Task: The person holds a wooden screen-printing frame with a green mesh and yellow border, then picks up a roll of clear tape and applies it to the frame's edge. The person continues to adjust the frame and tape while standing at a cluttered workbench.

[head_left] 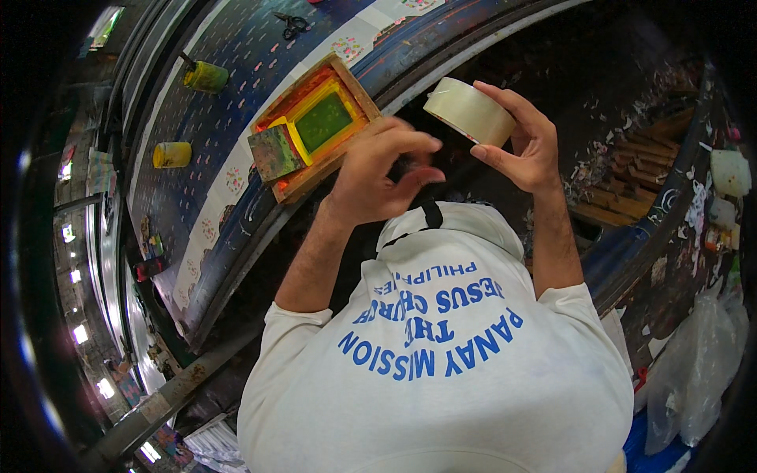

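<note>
My right hand (530, 146) holds a wide roll of clear packing tape (465, 110), its thumb at the near edge and its fingers over the far side. To the left of the roll, my left hand (382, 169) is raised with thumb and index finger curved but apart. Nothing shows between those fingertips, though the hand is slightly blurred. Just beyond my left hand lies a wooden screen-printing frame (367, 102) with a green mesh window (323, 122) and orange and yellow ink stains. An ink-smeared block (276, 152) rests across its left end.
The long blue printing table (260, 87) carries a strip of printed white pieces (234, 180), two yellow ink containers (206, 77) and black scissors (292, 25). Wooden slats (631, 181) and paper scraps lie low at the right. A clear plastic bag (694, 370) hangs at the lower right.
</note>
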The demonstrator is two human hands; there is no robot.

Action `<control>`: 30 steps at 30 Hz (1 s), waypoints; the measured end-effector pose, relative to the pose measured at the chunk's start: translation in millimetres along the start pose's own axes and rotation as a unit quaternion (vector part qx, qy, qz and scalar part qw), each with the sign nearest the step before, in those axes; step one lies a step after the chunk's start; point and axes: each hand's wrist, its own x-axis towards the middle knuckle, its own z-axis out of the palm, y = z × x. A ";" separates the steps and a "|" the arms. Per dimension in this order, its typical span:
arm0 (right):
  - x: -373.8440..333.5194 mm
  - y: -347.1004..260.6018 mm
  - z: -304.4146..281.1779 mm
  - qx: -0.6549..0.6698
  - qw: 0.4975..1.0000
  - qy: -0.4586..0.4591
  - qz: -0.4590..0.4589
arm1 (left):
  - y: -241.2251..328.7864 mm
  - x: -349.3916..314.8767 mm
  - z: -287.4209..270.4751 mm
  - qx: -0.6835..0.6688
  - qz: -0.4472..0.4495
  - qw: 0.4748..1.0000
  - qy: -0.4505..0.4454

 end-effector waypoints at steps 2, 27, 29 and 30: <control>0.6 1.4 0.7 -0.006 1.000 0.007 -0.011 | 1.2 6.2 7.1 0.017 0.049 0.999 0.004; -1.6 -7.3 -1.6 -0.056 0.995 -0.072 -0.028 | -38.4 13.8 6.1 -0.117 -0.192 0.974 0.017; -1.6 -5.1 -0.8 -0.057 0.995 -0.070 -0.029 | -37.3 14.8 10.3 -0.147 -0.218 0.964 0.034; -1.4 -4.6 -1.5 -0.059 0.995 -0.073 -0.026 | -37.1 15.6 11.2 -0.163 -0.230 0.959 0.042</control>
